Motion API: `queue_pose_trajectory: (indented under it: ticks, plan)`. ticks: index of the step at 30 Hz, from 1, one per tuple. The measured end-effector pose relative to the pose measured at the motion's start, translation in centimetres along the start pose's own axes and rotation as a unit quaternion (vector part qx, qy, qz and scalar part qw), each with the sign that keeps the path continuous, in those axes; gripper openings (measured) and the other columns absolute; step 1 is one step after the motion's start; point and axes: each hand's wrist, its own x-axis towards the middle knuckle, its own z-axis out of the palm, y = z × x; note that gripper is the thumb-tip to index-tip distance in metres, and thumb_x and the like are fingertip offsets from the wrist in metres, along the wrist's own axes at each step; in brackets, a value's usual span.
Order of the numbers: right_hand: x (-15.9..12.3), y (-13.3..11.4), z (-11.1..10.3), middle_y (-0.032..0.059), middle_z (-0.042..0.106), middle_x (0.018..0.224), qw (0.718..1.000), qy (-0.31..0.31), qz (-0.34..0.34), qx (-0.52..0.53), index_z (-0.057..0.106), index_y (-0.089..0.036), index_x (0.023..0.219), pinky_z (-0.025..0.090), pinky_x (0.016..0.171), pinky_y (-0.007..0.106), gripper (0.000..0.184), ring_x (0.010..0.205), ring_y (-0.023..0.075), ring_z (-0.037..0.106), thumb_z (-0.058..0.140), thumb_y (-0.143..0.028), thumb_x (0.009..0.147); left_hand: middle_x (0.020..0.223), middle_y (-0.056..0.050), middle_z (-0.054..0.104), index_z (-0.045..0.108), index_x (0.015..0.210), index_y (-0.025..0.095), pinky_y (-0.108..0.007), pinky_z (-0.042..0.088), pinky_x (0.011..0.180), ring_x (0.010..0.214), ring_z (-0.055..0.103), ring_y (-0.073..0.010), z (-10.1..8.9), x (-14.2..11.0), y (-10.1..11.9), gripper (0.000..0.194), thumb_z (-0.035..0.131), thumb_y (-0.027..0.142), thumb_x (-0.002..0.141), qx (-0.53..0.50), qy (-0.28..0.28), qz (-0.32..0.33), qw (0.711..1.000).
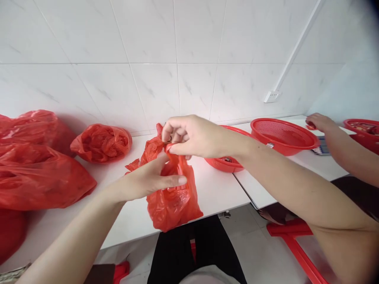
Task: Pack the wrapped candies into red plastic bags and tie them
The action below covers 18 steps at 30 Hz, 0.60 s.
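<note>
A red plastic bag (174,209) stands near the table's front edge, its mouth facing up and its thin film crumpled. My right hand (192,136) pinches a twisted strip at the top of this bag between thumb and bent fingers. Lower and to the left, my left hand (151,179) is at the bag's mouth. Its thumb stretches across the opening, while its other fingers are mostly hidden by the film and my right hand. Just behind my hands lies more crumpled red plastic film (152,150).
Large filled red bags (38,173) and a smaller bundled bag (102,142) sit at left. On the right are a red basket (227,163) with small items, another red basket (284,136), and a co-worker's hand (319,121). A red stool (291,232) stands below the white table (213,193).
</note>
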Motion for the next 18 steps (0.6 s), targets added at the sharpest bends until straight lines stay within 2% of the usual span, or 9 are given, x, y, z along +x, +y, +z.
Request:
queue_pose_trajectory:
  ticks: [3, 6, 7, 9, 11, 13, 16, 18]
  plan:
    - [0.8, 0.0, 1.5, 0.0003, 0.062, 0.087, 0.999, 0.007, -0.034, 0.039, 0.058, -0.017, 0.097, 0.047, 0.055, 0.02, 0.017, 0.069, 0.0092, 0.06, 0.058, -0.013, 0.081, 0.079, -0.004, 0.069, 0.072, 0.096, 0.023, -0.027, 0.049, 0.055, 0.071, 0.063, -0.021, 0.9, 1.2, -0.1, 0.025, 0.072, 0.038, 0.076, 0.004, 0.016, -0.055, 0.998]
    - [0.7, 2.1, 1.9, 0.0031, 0.06, 0.11, 0.996, 0.063, -0.063, 0.022, 0.057, -0.022, 0.106, 0.051, 0.063, 0.024, 0.025, 0.086, 0.0132, 0.062, 0.061, -0.021, 0.082, 0.078, -0.006, 0.068, 0.072, 0.086, 0.023, -0.029, 0.052, 0.062, 0.075, 0.063, -0.0213, 0.8, 1.9, -1.1, 0.027, 0.065, 0.048, 0.08, -0.073, 0.095, -0.078, 0.99]
    - [0.5, 3.0, 1.9, 0.0033, 0.059, 0.113, 0.996, 0.071, -0.057, 0.004, 0.056, -0.023, 0.108, 0.051, 0.067, 0.026, 0.027, 0.091, 0.0145, 0.061, 0.063, -0.023, 0.081, 0.072, -0.005, 0.067, 0.071, 0.081, 0.022, -0.029, 0.053, 0.062, 0.071, 0.062, -0.0199, 0.6, 2.0, -1.5, 0.029, 0.065, 0.051, 0.079, -0.099, 0.121, -0.09, 0.984]
    - [-0.2, 4.7, 1.9, 0.0031, 0.062, 0.105, 0.997, 0.068, -0.023, -0.023, 0.056, -0.022, 0.106, 0.051, 0.073, 0.03, 0.025, 0.092, 0.0152, 0.06, 0.064, -0.024, 0.081, 0.056, 0.0, 0.056, 0.067, 0.074, 0.021, -0.027, 0.051, 0.058, 0.054, 0.054, -0.0141, 0.3, 2.2, -1.9, 0.034, 0.064, 0.054, 0.079, -0.144, 0.143, -0.102, 0.974]
    - [-1.0, 5.5, 1.9, 0.0015, 0.063, 0.09, 0.997, 0.073, 0.006, -0.015, 0.056, -0.02, 0.098, 0.05, 0.072, 0.03, 0.014, 0.082, 0.0138, 0.06, 0.06, -0.023, 0.085, 0.048, 0.004, 0.046, 0.065, 0.075, 0.021, -0.024, 0.045, 0.051, 0.045, 0.043, -0.01, 0.0, 2.2, -1.9, 0.034, 0.06, 0.054, 0.083, -0.174, 0.117, -0.087, 0.974]
    - [-1.8, 5.5, 2.0, 0.0005, 0.062, 0.083, 0.997, 0.067, -0.004, 0.031, 0.056, -0.019, 0.092, 0.05, 0.069, 0.029, 0.006, 0.077, 0.0122, 0.06, 0.056, -0.022, 0.087, 0.051, 0.002, 0.051, 0.066, 0.077, 0.02, -0.024, 0.041, 0.05, 0.046, 0.043, -0.0108, -0.2, 2.1, -1.6, 0.033, 0.056, 0.05, 0.086, -0.172, 0.067, -0.059, 0.981]
    - [-2.6, 4.9, 2.4, 0.0008, 0.064, 0.089, 0.994, -0.011, -0.055, 0.092, 0.058, -0.019, 0.095, 0.05, 0.076, 0.028, 0.012, 0.083, 0.0121, 0.061, 0.062, -0.027, 0.086, 0.066, -0.004, 0.064, 0.069, 0.07, 0.02, -0.027, 0.042, 0.056, 0.059, 0.054, -0.0159, -0.5, 1.6, -0.9, 0.024, 0.062, 0.04, 0.083, -0.059, 0.007, -0.031, 0.998]
    - [-2.4, 5.3, 2.9, 0.0018, 0.064, 0.098, 0.992, 0.013, -0.069, 0.102, 0.06, -0.02, 0.101, 0.049, 0.084, 0.03, 0.018, 0.091, 0.0127, 0.061, 0.062, -0.031, 0.088, 0.068, -0.003, 0.066, 0.072, 0.07, 0.022, -0.028, 0.042, 0.059, 0.063, 0.057, -0.0177, -0.7, 1.3, -0.7, 0.016, 0.065, 0.032, 0.079, 0.035, -0.028, -0.009, 0.999]
